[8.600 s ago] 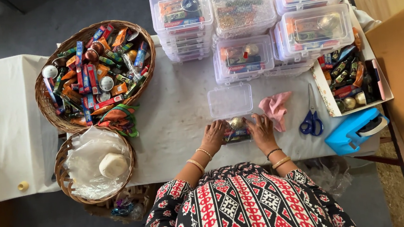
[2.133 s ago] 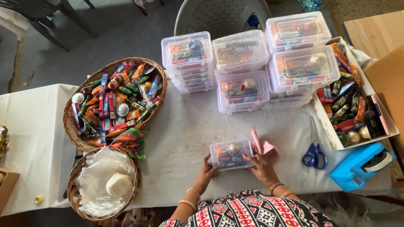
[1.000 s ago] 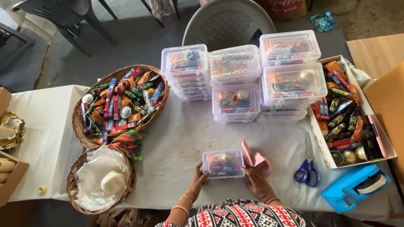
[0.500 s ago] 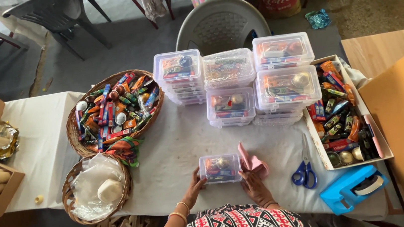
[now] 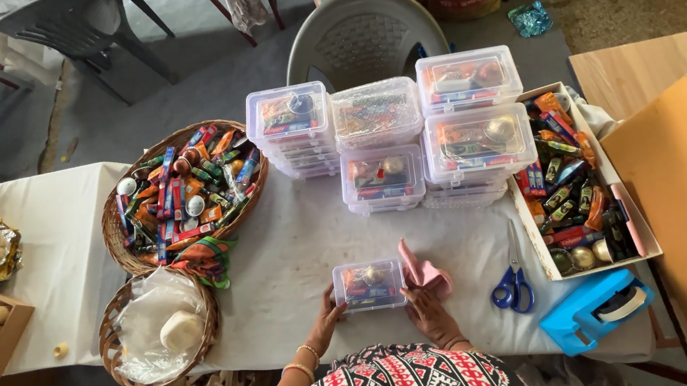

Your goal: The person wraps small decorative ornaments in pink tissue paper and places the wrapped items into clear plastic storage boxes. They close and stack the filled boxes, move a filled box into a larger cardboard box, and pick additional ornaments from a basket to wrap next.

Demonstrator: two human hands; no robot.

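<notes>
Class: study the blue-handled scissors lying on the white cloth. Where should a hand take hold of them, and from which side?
Grip the scissors by the blue loops, coming from the near table edge. They lie closed and flat, loops toward the person, blades pointing away toward the stacked boxes.

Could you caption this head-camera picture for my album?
Both hands, left hand and right hand, hold a small clear box on the white table.

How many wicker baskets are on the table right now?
2. One large basket full of colourful wrapped items sits on the table's left side; a smaller basket holding clear plastic and a pale round thing sits just in front of it, at the near edge.
</notes>
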